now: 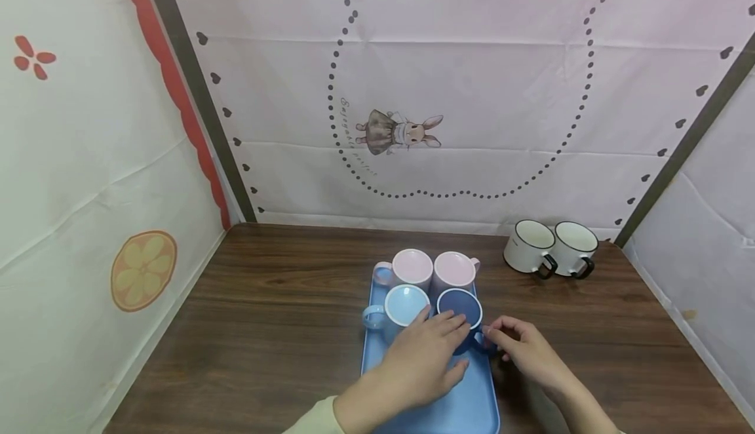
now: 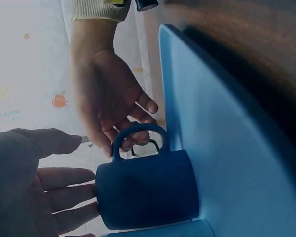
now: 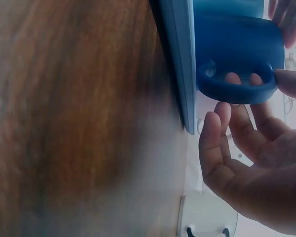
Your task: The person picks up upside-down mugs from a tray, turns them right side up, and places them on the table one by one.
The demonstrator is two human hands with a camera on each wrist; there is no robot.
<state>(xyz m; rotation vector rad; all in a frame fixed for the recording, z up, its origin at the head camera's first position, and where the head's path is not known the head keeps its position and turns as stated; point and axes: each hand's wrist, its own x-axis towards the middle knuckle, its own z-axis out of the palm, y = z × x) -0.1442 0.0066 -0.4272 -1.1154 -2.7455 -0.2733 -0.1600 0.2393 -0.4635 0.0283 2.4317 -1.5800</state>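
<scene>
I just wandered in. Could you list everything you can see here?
table: 1, brown wood look, under everything
tray: 1, light blue, on the table
pink mugs: 2, pale pink, back of the tray
light blue mug: 1, light blue, left in the tray's nearer row
dark blue mug: 1, dark blue, right of it
white mugs: 2, white with black handles, table's back right
wall sheets: 3 sides, white to pale pink, printed, around the table
dark object: 1, black, by the right sleeve; unclear what
sleeves: 2, cream, at the wrists
left hand: 1, bare, fingers at the dark blue mug's rim
right hand: 1, bare, at its handle
</scene>
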